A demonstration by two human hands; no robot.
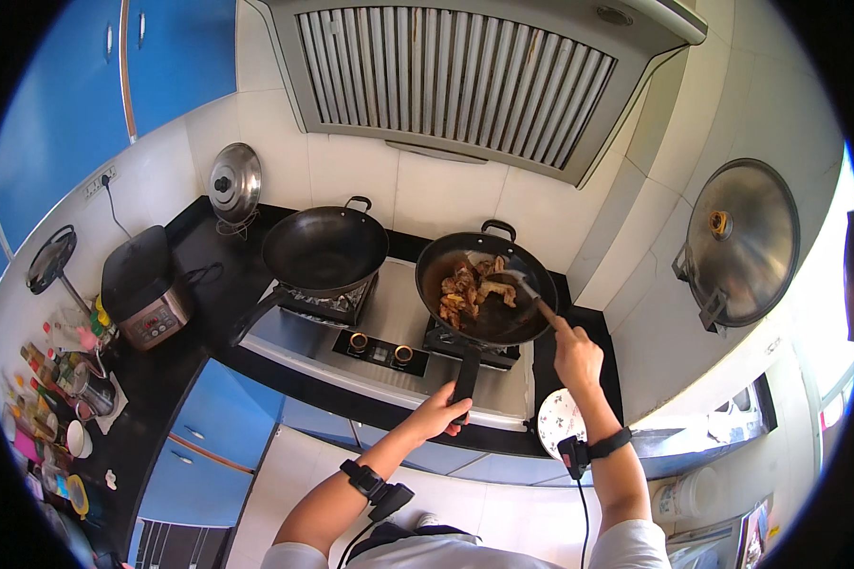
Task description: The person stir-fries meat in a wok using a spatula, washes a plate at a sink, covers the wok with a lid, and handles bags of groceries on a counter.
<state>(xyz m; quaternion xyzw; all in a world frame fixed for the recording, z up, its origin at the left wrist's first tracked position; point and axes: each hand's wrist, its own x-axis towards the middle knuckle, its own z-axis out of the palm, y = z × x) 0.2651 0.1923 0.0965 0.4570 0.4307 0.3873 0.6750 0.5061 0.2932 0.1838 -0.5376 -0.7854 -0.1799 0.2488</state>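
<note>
My left hand (438, 412) grips the long black handle (467, 373) of a dark wok (519, 323) on the right burner. Browned pieces of meat (462, 295) lie in the wok, mostly left of its middle. In my right hand (578, 357) is a spatula (544, 307) with a wooden handle and a metal end. Its blade reaches into the wok beside the meat at the upper right; part of the blade is blurred. Below my right hand, a white plate with a floral pattern (556, 421) sits on the counter, partly covered by my forearm.
A second wok (324, 249) rests on the left burner, its handle jutting toward the front left. Gas stove knobs (359, 343) face me. A rice cooker (146, 291), bottles and jars (43, 384) line the left counter. Lids hang on the right wall (744, 249) and lean at the back left (235, 185).
</note>
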